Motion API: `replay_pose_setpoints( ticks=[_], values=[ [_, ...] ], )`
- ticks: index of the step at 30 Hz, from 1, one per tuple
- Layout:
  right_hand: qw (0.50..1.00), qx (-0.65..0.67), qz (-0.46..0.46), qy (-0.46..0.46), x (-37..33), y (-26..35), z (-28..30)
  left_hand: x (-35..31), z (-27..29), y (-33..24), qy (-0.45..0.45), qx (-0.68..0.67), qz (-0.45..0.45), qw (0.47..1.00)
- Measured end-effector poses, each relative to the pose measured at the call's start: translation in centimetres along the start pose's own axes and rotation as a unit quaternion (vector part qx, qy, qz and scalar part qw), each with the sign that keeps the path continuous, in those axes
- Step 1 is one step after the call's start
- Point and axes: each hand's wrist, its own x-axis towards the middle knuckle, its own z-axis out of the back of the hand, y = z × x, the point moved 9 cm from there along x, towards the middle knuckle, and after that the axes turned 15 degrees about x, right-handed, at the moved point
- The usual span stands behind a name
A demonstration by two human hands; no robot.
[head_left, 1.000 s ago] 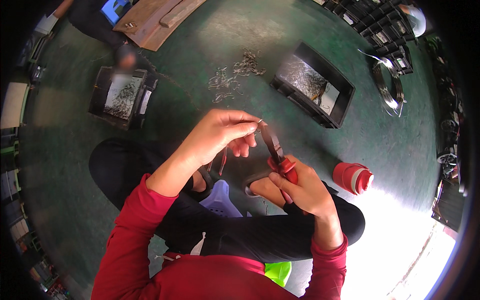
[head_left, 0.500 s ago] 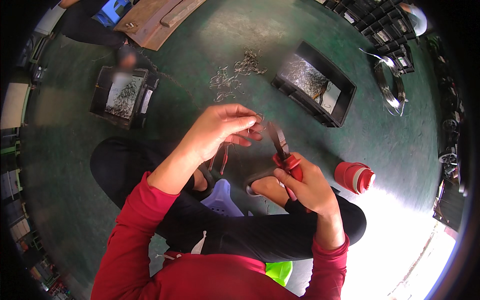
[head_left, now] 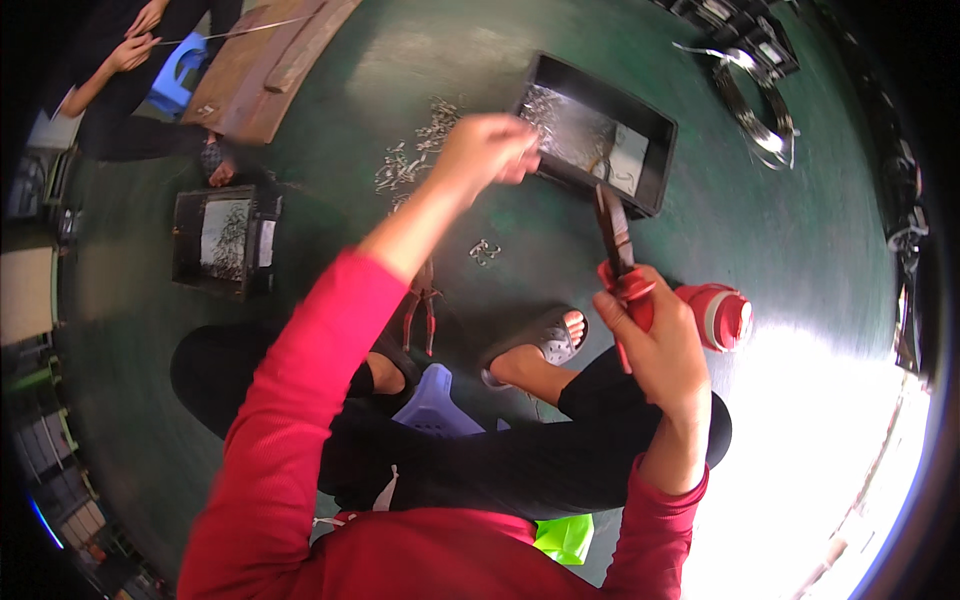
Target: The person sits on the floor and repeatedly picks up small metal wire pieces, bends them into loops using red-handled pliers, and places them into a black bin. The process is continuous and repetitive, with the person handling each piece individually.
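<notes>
My left hand is stretched forward beside the near left corner of a black bin. Its fingers are curled together and blurred; whatever they hold, if anything, I cannot make out. My right hand is closed around the red handles of a pair of pliers, whose dark jaws point up toward the bin's near edge. Inside the bin lie small bent wire pieces and a pale sheet. A loose heap of wire hooks is spread on the floor left of my hand, and a small cluster of hooks lies nearer me.
Red-handled pliers lie on the floor near my feet. A red jug stands right of my right hand. Another black bin is at left, near a person holding a rod. A wire coil lies far right.
My left hand has moved forward to the bin; the ring it held no longer shows. My right hand has shifted right with the pliers. The view has turned, and the other person's hands now show.
</notes>
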Motion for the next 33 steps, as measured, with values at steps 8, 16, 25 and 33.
replay_pose_setpoints(
  ticks=[8,16,25,33],
  values=[
    [0.997,-0.029,-0.021,-0.063,0.4,-1.7,3.0,10.8,0.7,3.5,-0.137,0.321,-0.157,0.924],
    [0.998,-0.031,-0.016,-0.045,1.4,-2.6,1.4,-4.4,12.9,31.0,-0.256,0.419,0.307,0.816],
    [0.996,-0.068,-0.054,-0.022,3.0,-3.5,-0.6,-3.6,10.4,32.9,-0.327,0.441,0.266,0.792],
    [0.995,-0.094,-0.037,-0.004,2.4,-3.4,-1.4,-1.8,7.5,27.2,-0.175,0.105,0.195,0.959]
  ],
)
